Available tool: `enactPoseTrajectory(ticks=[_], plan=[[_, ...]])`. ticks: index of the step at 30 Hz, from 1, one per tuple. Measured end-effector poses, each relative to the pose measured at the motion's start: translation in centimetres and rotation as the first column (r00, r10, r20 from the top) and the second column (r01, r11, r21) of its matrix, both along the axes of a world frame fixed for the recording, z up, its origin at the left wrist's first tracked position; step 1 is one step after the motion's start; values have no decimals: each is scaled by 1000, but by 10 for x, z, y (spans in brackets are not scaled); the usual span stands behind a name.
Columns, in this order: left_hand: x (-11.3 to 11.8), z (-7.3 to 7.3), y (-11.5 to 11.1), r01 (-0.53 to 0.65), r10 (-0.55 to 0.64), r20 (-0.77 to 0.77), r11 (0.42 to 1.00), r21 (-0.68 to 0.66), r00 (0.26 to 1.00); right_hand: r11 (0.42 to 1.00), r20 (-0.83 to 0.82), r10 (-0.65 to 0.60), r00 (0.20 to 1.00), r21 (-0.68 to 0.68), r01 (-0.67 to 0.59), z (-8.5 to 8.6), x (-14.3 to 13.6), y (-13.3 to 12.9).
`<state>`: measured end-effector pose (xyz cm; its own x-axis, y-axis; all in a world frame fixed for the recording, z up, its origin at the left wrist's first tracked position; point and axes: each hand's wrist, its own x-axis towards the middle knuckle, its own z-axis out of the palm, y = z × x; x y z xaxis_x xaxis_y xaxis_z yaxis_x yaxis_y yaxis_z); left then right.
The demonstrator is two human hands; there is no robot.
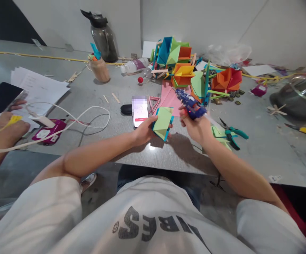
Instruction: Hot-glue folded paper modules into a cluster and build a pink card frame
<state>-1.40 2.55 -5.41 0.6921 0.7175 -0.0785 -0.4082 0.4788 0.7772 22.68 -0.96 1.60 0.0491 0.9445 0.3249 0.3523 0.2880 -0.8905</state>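
In my left hand (144, 132) is a folded paper piece (163, 121), light green with blue edges, gripped between thumb and fingers above the table's front part. My right hand (194, 127) is wrapped round a dark blue glue gun (191, 105); its nozzle points up and left, apart from the paper. Under and behind the glue gun lies a pink sheet (170, 94). Past it stands a stack of colourful folded paper shapes (175, 58) joined with sticks. Light green paper pieces (220, 133) lie right of my right wrist.
A phone (140, 114) lies behind my left hand. Teal-handled pliers (234, 134) rest at right, near a metal pot (296, 97). Another person's hand (8, 128) is at far left, beside a purple power strip (50, 132) and white cable. A dark jug (104, 40) stands at the back.
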Motion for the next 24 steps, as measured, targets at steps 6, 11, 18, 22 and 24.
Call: enactPoseTrajectory(ticks=[6,11,18,22,24], plan=[[4,-11,-5,50,-42,-61,990,131,997,985,-153,-63,986,-168,37,-27,-21,-10],[4,-8,-6,128,-114,-78,970,208,990,980,-277,-77,958,-199,22,-35,-20,-11],[2,-8,-4,120,-94,-130,969,214,987,993,-159,-71,985,-105,54,-37,-23,-17],[-1,-7,1,73,-71,-23,988,139,997,1000,-102,-4,995,-18,2,-37,-7,-16],[-2,-7,5,42,-43,13,996,83,999,995,-113,91,989,-21,-94,-35,3,-14]])
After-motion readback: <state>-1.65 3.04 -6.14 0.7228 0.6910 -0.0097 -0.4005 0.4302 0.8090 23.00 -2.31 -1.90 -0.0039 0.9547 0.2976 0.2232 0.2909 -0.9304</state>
